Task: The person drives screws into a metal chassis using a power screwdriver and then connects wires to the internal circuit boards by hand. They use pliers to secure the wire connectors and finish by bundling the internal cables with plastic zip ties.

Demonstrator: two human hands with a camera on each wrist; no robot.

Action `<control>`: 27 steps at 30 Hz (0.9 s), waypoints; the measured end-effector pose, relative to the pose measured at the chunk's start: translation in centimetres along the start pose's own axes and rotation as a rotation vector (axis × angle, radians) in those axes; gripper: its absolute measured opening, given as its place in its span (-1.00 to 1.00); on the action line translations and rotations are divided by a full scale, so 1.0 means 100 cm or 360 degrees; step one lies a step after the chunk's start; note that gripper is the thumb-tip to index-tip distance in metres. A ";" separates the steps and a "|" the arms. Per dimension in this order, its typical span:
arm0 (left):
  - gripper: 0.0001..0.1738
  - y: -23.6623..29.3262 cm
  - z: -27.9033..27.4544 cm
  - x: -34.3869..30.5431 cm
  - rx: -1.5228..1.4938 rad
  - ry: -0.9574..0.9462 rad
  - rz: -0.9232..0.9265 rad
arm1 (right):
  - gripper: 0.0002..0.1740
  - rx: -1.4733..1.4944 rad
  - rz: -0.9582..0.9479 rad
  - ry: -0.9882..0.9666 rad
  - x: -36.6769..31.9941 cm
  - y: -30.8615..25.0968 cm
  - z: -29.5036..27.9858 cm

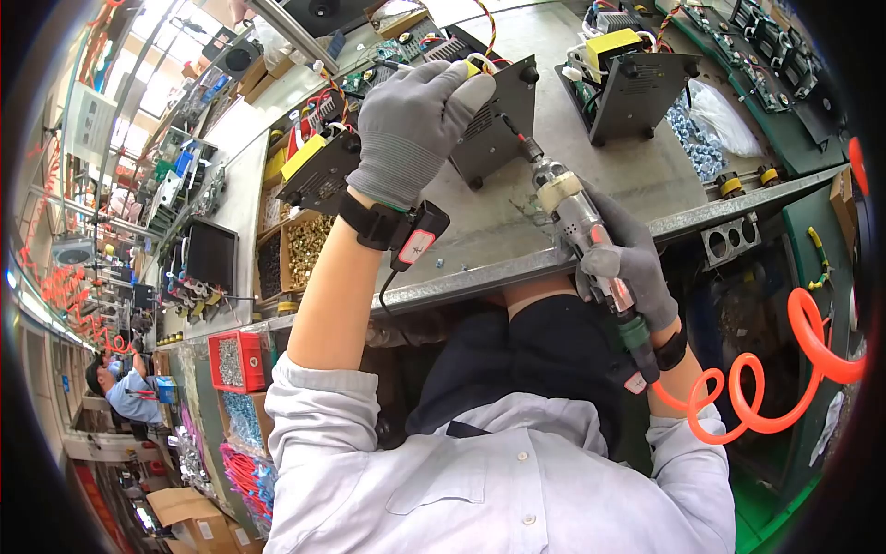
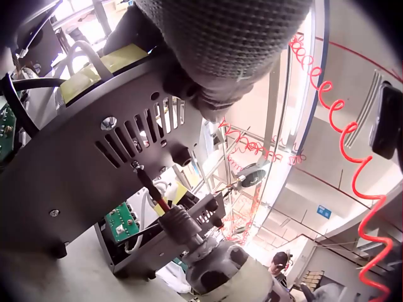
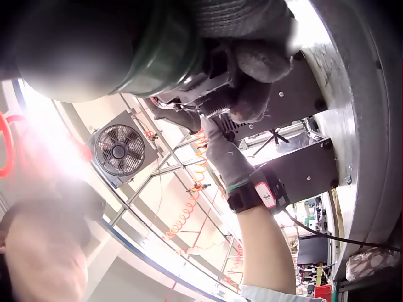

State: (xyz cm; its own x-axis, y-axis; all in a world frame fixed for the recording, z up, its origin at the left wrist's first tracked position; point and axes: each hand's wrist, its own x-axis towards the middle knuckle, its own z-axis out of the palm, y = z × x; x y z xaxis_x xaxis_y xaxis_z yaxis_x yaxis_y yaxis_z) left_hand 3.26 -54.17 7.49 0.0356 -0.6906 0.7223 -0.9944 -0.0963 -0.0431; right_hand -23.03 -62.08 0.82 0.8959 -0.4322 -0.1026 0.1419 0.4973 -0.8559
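Note:
My gloved left hand [image 1: 406,120] grips the top edge of a black vented metal panel [image 1: 494,138], which stands upright with a circuit board and yellow-topped part behind it. In the left wrist view, the glove [image 2: 233,50] curls over the panel's edge beside the vent slots. My gloved right hand [image 1: 637,263] holds an air screwdriver [image 1: 577,217] around its body, tilted up toward the panel. Its bit [image 2: 150,185] reaches a screw [image 2: 135,165] just below the slots. A green collar [image 1: 634,332] at the tool's rear joins an orange coiled hose [image 1: 738,415].
Similar panel units stand right [image 1: 637,92] and left [image 1: 323,175] on the metal bench [image 1: 554,254]. Brass-coloured fasteners fill a box [image 1: 309,249]; a red bin [image 1: 235,360] of screws sits by the bench's edge. A bag of blue parts [image 1: 692,138] lies at right.

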 end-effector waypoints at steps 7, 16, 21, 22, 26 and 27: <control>-0.53 -0.003 0.002 -0.003 -0.0029 0.0024 0.0007 | -0.02 -0.0098 -0.0028 0.0030 0.003 0.000 0.006; -0.62 0.036 -0.045 -0.066 -0.0839 0.0406 -0.0730 | -0.02 -0.0146 0.0260 -0.0097 -0.033 0.000 -0.002; -0.63 0.052 -0.073 -0.129 -0.1591 0.0275 -0.1700 | -0.05 -0.0078 0.0668 -0.0239 -0.050 0.028 0.010; -0.59 0.054 -0.073 -0.142 -0.1691 0.0155 -0.1940 | -0.05 -0.0069 0.0690 -0.0243 -0.050 0.034 0.014; -0.58 0.068 -0.067 -0.182 -0.2266 0.0078 -0.2361 | -0.04 -0.0061 0.0707 -0.0204 -0.048 0.049 0.015; -0.59 0.072 -0.065 -0.190 -0.2387 0.0058 -0.2439 | -0.04 -0.0071 0.0707 -0.0207 -0.047 0.050 0.015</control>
State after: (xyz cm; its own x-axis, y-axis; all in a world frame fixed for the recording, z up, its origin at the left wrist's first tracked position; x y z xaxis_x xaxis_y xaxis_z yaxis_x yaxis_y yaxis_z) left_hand -5.26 -37.12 -2.09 0.6976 -0.6292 -0.3427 0.4999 0.0847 0.8619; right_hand -25.93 -56.39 -2.17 0.9115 -0.0856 -0.4023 -0.2832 0.5787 -0.7648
